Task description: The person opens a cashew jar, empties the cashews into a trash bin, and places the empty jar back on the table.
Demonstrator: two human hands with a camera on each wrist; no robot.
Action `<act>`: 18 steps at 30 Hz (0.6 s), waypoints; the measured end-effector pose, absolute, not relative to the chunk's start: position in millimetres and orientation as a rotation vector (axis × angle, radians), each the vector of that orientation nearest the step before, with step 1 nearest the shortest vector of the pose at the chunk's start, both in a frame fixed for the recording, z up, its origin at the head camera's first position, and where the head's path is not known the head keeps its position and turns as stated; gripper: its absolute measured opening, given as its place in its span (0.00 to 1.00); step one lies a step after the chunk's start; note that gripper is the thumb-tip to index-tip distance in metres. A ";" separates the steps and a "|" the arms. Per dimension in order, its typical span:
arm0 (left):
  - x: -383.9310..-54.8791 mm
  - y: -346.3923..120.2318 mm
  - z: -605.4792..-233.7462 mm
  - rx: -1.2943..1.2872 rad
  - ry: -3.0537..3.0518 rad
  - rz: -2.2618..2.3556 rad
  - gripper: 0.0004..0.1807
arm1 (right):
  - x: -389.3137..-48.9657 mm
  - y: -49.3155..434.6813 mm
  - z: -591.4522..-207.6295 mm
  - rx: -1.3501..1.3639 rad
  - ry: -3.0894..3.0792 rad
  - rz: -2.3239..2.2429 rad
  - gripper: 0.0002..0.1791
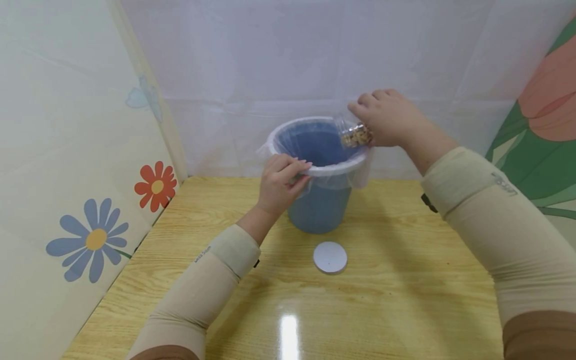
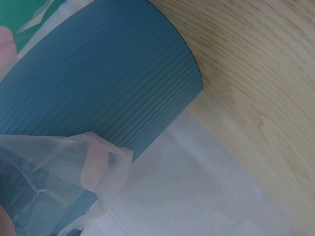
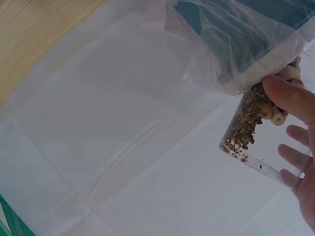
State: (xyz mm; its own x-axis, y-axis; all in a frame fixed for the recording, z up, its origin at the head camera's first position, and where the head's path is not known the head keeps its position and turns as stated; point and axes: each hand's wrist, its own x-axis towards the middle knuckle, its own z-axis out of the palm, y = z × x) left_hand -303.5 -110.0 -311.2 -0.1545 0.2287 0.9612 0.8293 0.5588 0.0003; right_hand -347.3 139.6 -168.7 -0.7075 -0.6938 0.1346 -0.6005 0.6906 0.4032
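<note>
A blue trash bin [image 1: 318, 207] with a white rim stands on the table, lined with a thin clear plastic bag [image 3: 211, 64] folded over the rim. My left hand [image 1: 280, 180] holds the near left part of the rim, fingers on top and thumb below, over the bag. The right hand [image 1: 389, 119] grips a clear jar [image 3: 236, 135] at the bin's right side. Tilted on its side, the jar has its mouth over the bin's opening. Brown crumbs and larger tan pieces [image 3: 278, 115] lie along its lower wall.
A round white disc [image 1: 330, 257] lies on the wooden table [image 1: 382, 310] in front of the bin. White sheeting [image 1: 270, 60] hangs close behind it. Flower-printed panels [image 1: 67, 150] stand at the left and right.
</note>
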 end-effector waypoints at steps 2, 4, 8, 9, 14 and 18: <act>-303.6 -110.1 -311.3 -0.895 -1.681 -0.674 0.09 | -346.9 139.2 -168.5 1.033 -2.618 -0.493 0.49; -303.6 -110.3 -311.5 -0.896 -1.680 -0.673 0.09 | -346.4 138.7 -168.4 1.039 -2.609 -0.504 0.49; -302.2 -110.4 -310.3 -0.898 -1.682 -0.668 0.09 | -345.5 137.6 -168.0 1.051 -2.591 -0.534 0.49; -302.5 -110.5 -310.6 -0.896 -1.681 -0.667 0.09 | -345.3 137.3 -167.9 1.053 -2.588 -0.540 0.49; -302.4 -110.7 -310.1 -0.896 -1.680 -0.668 0.09 | -344.1 136.0 -167.3 1.063 -2.566 -0.584 0.48; -301.9 -111.1 -309.4 -0.901 -1.682 -0.669 0.09 | -343.7 135.3 -167.9 1.072 -2.537 -0.608 0.48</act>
